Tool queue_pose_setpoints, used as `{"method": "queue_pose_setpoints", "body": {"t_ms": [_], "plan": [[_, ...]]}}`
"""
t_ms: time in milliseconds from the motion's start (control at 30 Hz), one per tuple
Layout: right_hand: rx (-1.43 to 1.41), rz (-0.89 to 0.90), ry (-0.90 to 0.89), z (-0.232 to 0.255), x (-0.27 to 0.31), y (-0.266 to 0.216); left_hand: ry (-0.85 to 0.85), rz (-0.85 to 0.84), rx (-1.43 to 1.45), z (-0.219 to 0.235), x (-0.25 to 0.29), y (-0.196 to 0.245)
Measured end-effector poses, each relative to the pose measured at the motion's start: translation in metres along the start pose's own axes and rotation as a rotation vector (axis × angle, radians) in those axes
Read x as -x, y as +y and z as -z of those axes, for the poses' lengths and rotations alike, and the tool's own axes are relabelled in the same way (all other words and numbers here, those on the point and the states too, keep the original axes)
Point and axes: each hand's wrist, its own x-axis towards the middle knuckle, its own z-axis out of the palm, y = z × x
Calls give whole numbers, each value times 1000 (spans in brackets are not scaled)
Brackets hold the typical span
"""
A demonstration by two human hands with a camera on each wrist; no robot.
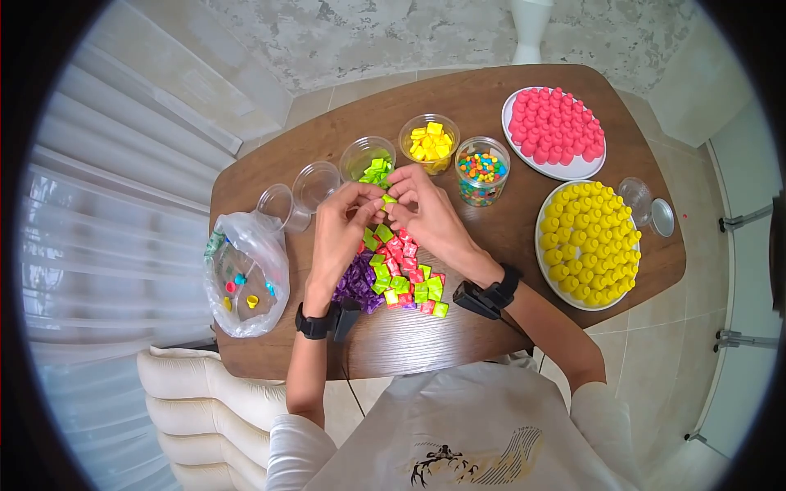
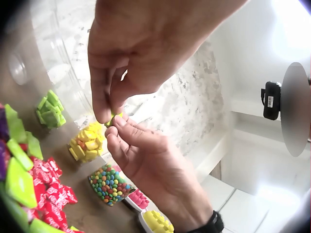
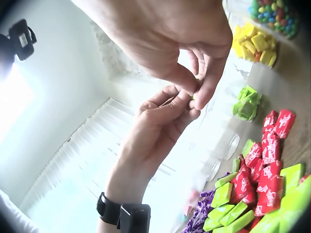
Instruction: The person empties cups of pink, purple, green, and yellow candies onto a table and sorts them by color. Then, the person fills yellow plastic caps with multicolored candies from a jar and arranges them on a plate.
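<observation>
My left hand (image 1: pixel 337 227) and right hand (image 1: pixel 435 227) meet over the table, fingertips close together. Between them they pinch a small green-wrapped candy (image 1: pixel 389 199), mostly hidden by the fingers; a bit of its green (image 2: pixel 112 119) shows in the left wrist view. Just below the hands lies a pile of red-wrapped candies (image 1: pixel 392 268) and green-wrapped candies (image 1: pixel 421 292). Purple-wrapped candies (image 1: pixel 355 285) are heaped at its left. Right behind the hands stands a see-through cup (image 1: pixel 348 155) holding green candies (image 1: pixel 377 170).
A cup of yellow candies (image 1: pixel 431 143) and a jar of multicoloured candies (image 1: pixel 483 168) stand behind. Two see-through cups (image 1: pixel 316 184) and a plastic bag (image 1: pixel 270 307) are at left. Plates of pink pieces (image 1: pixel 557 127) and yellow pieces (image 1: pixel 588 244) sit at right.
</observation>
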Motion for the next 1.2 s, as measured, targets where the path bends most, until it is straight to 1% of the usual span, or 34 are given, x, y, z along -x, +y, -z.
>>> {"method": "queue_pose_setpoints", "body": {"t_ms": [33,67,100,133,167,200,233,300,333,367,400,433,500,633,700,733,767,800,867,900,933,967,1000,1033,1067,1100,1133,1167,1200], "plan": [[0,2,-2,0,-1,0,-3,-32,-17,3,-4,1],[-18,-3,9,0,-2,0,32,-58,11,6,-8,1],[-36,-7,21,1,-3,0,32,-59,11,11,-14,0],[-36,-6,21,3,-3,5,100,-61,59,17,-22,0],[201,34,-5,6,-3,13,168,-63,105,22,-28,1],[437,74,-30,8,-4,20,224,-73,70,24,-33,2],[437,77,-29,7,-3,21,224,-76,69,23,-34,1],[778,83,-151,2,6,24,300,-165,-98,17,-35,-3],[880,179,-130,-4,11,27,294,-168,-99,12,-33,1],[878,176,-126,-7,11,30,303,-211,-119,5,-27,3],[943,178,-150,-10,12,33,312,-252,-139,0,-21,6],[1008,180,-177,-13,13,36,310,-248,-139,-3,-16,6],[1012,176,-211,-14,11,40,237,-182,-39,-5,-9,7],[1003,225,-192,-9,11,37,200,-143,33,-4,-2,-10],[982,252,-183,-5,10,31,61,5,6,-2,3,-16],[884,187,-141,-2,8,29,61,5,6,-3,4,-16],[784,121,-101,0,6,27,21,-18,-64,-5,5,-15],[783,117,-103,2,4,25,-20,-40,-135,-7,7,-14],[486,111,-45,7,1,19,-24,-54,-135,-11,9,-5],[487,110,-43,8,1,15,-28,-72,-136,-12,8,-1],[391,6,-56,9,1,2,-29,-75,-134,-11,6,1],[295,-97,-70,9,0,-5,-38,-38,-136,-6,3,2],[297,-94,-70,8,-1,-3,-47,-1,-138,-2,0,3],[195,-51,-40,6,-1,1,-43,-3,-137,3,-5,2],[91,-10,-9,4,-2,5,-11,-44,-139,7,-12,-1],[92,-9,-12,4,-4,8,22,-84,-141,10,-17,-2],[160,4,3,4,-6,10,106,-75,24,8,-23,2],[228,18,18,3,-8,11,108,-74,22,8,-29,4],[227,20,17,1,-7,14,181,-132,-26,7,-36,4]]}}
